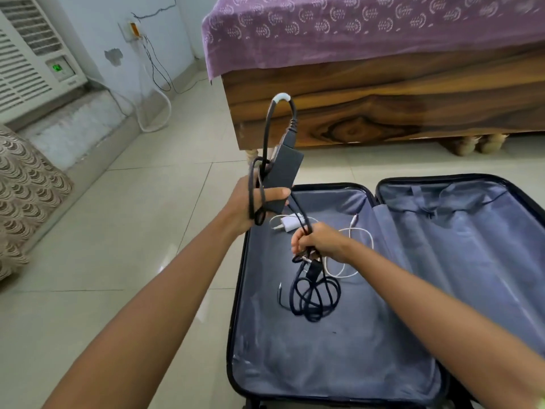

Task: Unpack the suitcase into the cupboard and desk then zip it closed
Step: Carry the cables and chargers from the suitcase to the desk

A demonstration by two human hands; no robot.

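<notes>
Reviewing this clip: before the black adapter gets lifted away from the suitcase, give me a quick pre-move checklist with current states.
1. Left hand grips black power adapter: ok.
2. Right hand grips the adapter's black cable: ok.
3. Cable clear of the suitcase: not ok, coils dangle to the lining.
4. Black cable free of white charger and white cable: cannot tell.
5. Suitcase fully emptied: not ok, white charger remains.

Your single head camera looked forward and steeply down, close over the open suitcase on the floor, the bed beyond it.
</notes>
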